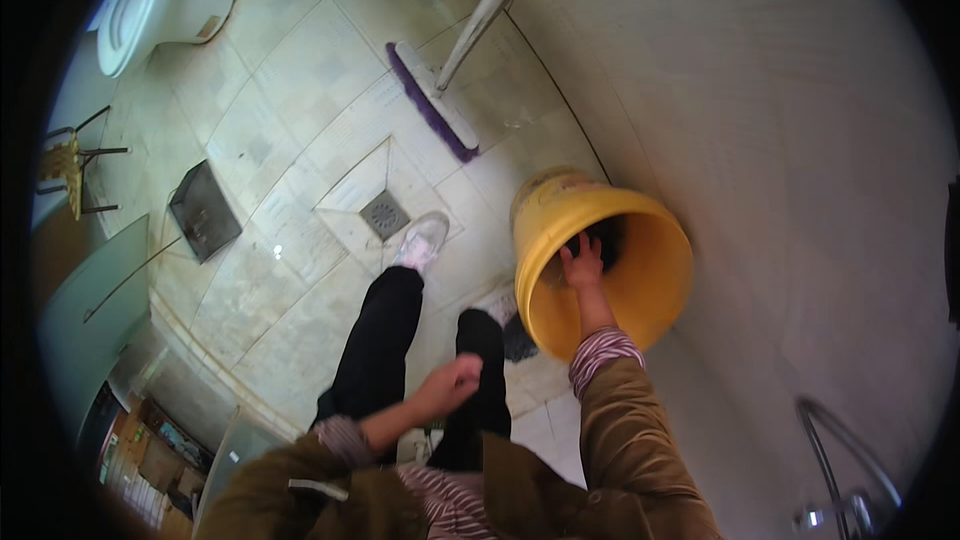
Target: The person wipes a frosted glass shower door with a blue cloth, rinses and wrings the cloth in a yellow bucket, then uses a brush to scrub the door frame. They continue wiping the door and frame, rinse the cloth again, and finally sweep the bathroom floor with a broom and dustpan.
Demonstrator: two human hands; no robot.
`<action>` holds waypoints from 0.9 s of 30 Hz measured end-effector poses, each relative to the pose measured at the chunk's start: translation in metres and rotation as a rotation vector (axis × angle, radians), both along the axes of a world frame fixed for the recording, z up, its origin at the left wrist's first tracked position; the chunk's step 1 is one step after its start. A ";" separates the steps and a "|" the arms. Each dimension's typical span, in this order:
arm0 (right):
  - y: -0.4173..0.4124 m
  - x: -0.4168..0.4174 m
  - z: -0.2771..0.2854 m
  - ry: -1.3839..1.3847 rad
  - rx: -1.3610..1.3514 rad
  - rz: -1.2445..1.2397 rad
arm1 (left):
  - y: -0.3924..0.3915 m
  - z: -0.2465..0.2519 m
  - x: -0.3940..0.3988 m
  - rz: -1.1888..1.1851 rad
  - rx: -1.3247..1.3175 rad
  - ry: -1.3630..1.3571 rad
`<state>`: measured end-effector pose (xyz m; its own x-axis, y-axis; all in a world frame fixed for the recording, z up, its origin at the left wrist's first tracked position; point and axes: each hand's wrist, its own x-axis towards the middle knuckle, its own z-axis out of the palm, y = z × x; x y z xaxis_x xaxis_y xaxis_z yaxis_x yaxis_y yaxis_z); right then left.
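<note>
A large yellow plastic bucket (660, 262) stands by the wall at the right of my feet, its mouth tilted toward me. My right hand (583, 259) reaches down inside it, fingers spread, at something dark near the bottom; whether it grips that dark thing cannot be made out. Over my right thigh, my left hand (457, 381) is loosely curled, and its fingers are partly hidden. A dark, crumpled thing (519, 341) lies on the floor beside the bucket, next to my right shoe.
Ahead stands a purple-edged floor squeegee or broom (435, 101) with a long pole. A square floor drain (385, 215) is by my left shoe. Farther left are a grey dustpan (204, 214), a small stool (71, 169) and a white toilet (135, 7). A shower fitting (844, 514) is at lower right.
</note>
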<state>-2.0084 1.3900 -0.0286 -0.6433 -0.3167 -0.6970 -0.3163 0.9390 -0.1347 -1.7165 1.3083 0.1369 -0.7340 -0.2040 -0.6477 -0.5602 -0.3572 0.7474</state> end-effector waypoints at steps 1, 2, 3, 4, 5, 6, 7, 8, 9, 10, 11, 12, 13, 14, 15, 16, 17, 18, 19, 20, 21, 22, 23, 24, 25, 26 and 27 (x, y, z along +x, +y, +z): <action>-0.002 -0.010 -0.034 0.029 0.017 0.012 | 0.009 -0.013 0.004 -0.006 -0.020 0.022; 0.006 -0.024 -0.071 0.022 0.023 0.145 | 0.014 -0.023 0.007 -0.049 0.090 -0.070; 0.009 -0.034 -0.103 0.034 0.053 0.208 | 0.019 -0.035 0.008 -0.096 0.203 -0.158; 0.006 -0.040 -0.130 0.033 0.074 0.241 | 0.027 -0.044 0.008 -0.048 0.274 -0.189; 0.007 -0.044 -0.148 0.030 0.104 0.277 | 0.030 -0.046 0.000 0.003 0.350 -0.220; 0.009 -0.050 -0.163 0.031 0.119 0.274 | 0.030 -0.048 -0.009 0.011 0.374 -0.194; 0.012 -0.048 -0.167 0.009 0.134 0.281 | 0.030 -0.038 -0.015 -0.051 0.373 -0.182; 0.016 -0.045 -0.166 -0.007 0.123 0.252 | 0.030 -0.039 -0.017 -0.071 0.393 -0.158; 0.017 -0.047 -0.165 -0.018 0.066 0.192 | 0.025 -0.041 -0.018 -0.099 0.410 -0.128; 0.023 -0.046 -0.150 -0.035 0.002 0.127 | 0.017 -0.038 -0.022 -0.107 0.559 -0.148; 0.030 -0.046 -0.129 -0.045 -0.082 0.048 | 0.012 -0.034 -0.029 -0.099 0.643 -0.123; 0.033 -0.041 -0.105 -0.069 -0.195 -0.010 | 0.009 -0.026 -0.040 -0.055 0.729 -0.066; 0.040 -0.035 -0.076 -0.095 -0.303 -0.073 | 0.004 -0.018 -0.053 -0.021 0.814 -0.009; 0.033 -0.027 -0.037 -0.160 -0.419 -0.101 | 0.008 -0.004 -0.068 0.070 0.688 0.189; 0.031 -0.022 0.010 -0.205 -0.486 -0.166 | 0.013 -0.005 -0.084 -0.011 0.488 0.232; 0.028 -0.019 0.059 -0.225 -0.521 -0.227 | 0.028 -0.011 -0.100 0.217 0.599 0.094; 0.009 -0.012 0.122 -0.284 -0.491 -0.392 | 0.032 -0.018 -0.121 0.373 0.650 -0.013; 0.006 -0.007 0.162 -0.172 -0.464 -0.366 | 0.017 -0.016 -0.156 0.441 0.778 -0.379; 0.005 -0.003 0.196 -0.116 -0.478 -0.303 | 0.019 -0.022 -0.181 0.534 0.723 -0.494; 0.002 -0.001 0.223 -0.106 -0.493 -0.210 | 0.035 -0.045 -0.197 0.676 0.655 -0.367; 0.000 0.002 0.238 -0.138 -0.487 -0.271 | 0.027 -0.044 -0.222 0.958 0.856 -0.222; 0.001 0.005 0.237 -0.109 -0.514 -0.254 | 0.016 -0.040 -0.240 1.018 0.963 -0.241; -0.002 0.008 0.229 -0.086 -0.539 -0.239 | 0.018 -0.045 -0.250 0.983 0.882 -0.247; -0.003 0.010 0.204 -0.038 -0.561 -0.221 | 0.034 -0.066 -0.251 1.009 0.856 -0.179; 0.012 0.011 0.164 0.011 -0.641 -0.183 | 0.053 -0.089 -0.249 1.039 0.828 -0.114; 0.031 0.008 0.112 0.206 -0.676 -0.123 | 0.067 -0.109 -0.251 0.936 0.602 -0.222; 0.039 -0.001 0.066 0.413 -0.643 -0.007 | 0.074 -0.124 -0.249 0.816 0.379 -0.326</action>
<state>-2.0093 1.4287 0.0371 -0.8150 -0.5740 -0.0793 -0.4543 0.7179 -0.5274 -1.9653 1.3821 0.0124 -0.2304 -0.3075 -0.9232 -0.1920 -0.9157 0.3530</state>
